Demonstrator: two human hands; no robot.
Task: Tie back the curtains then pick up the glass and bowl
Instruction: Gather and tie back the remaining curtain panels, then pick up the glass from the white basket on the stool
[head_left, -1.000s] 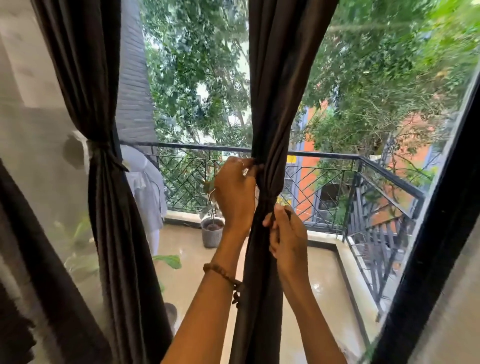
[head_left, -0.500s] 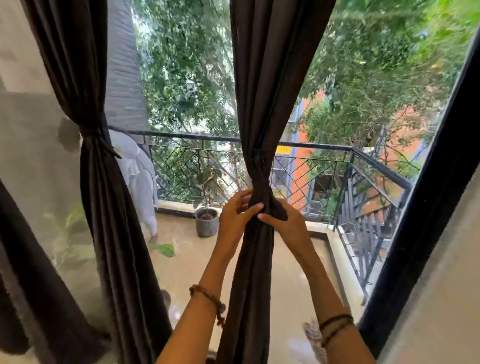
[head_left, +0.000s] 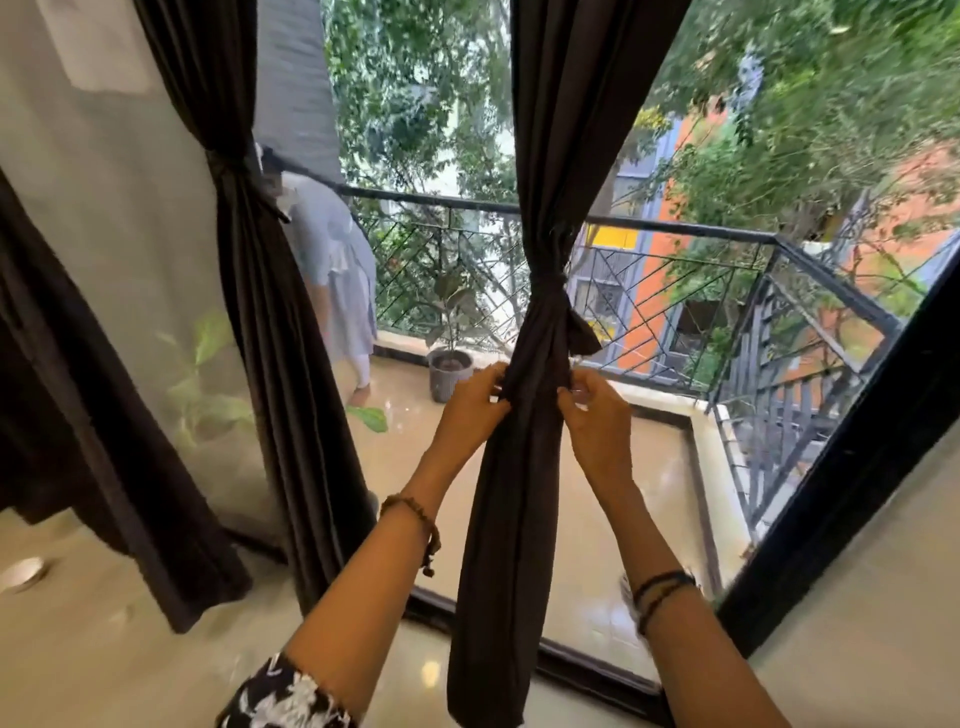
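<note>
A dark brown curtain (head_left: 550, 130) hangs in the middle of the window, bunched and knotted by a tie (head_left: 551, 291) at its waist. Just below the knot, my left hand (head_left: 475, 402) grips the curtain's left side and my right hand (head_left: 592, 410) pinches its right side. A second dark curtain (head_left: 244, 291) at the left is gathered by its own tie (head_left: 228, 169). No glass or bowl is in view.
A black window frame (head_left: 857, 457) runs down the right. Beyond the pane lies a wet balcony with a black railing (head_left: 675, 228), a potted plant (head_left: 451, 364) and a person in pale clothes (head_left: 337, 280). Another dark drape (head_left: 78, 415) hangs at far left.
Both hands have slid down the middle curtain, from the knot to just beneath it. The view has tilted down and pulled back, showing more floor.
</note>
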